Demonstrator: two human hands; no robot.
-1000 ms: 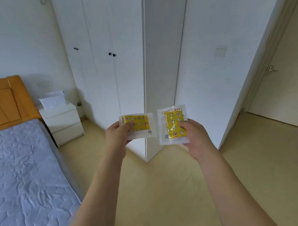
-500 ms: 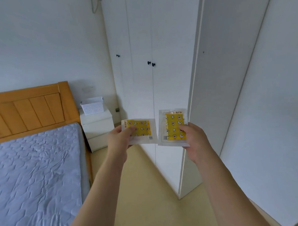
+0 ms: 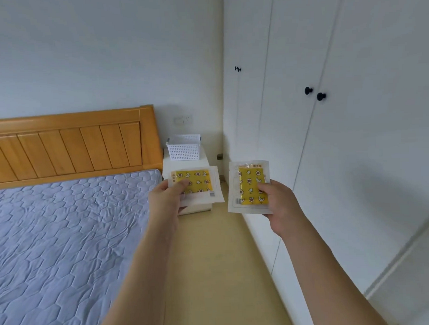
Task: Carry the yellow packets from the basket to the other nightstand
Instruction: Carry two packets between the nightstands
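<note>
Left hand [image 3: 166, 200] closed on landscape yellow packet [image 3: 194, 185], thumb pressed on face. Right hand [image 3: 279, 203] closed on upright yellow packet [image 3: 252, 186], pinched at right edge. Both packets held in air, apart, ahead of chest. Nightstand [image 3: 182, 163] seen beyond, beside bed [image 3: 65, 228], white basket [image 3: 183, 147] on top. Judged: carry in progress. Packets best kept flat, grip firm, aisle between bed and wardrobe [image 3: 329, 134] followed.

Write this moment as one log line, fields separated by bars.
left hand: holds left yellow packet | right hand: holds right yellow packet | ahead: nightstand with white basket | packets: not placed
</note>
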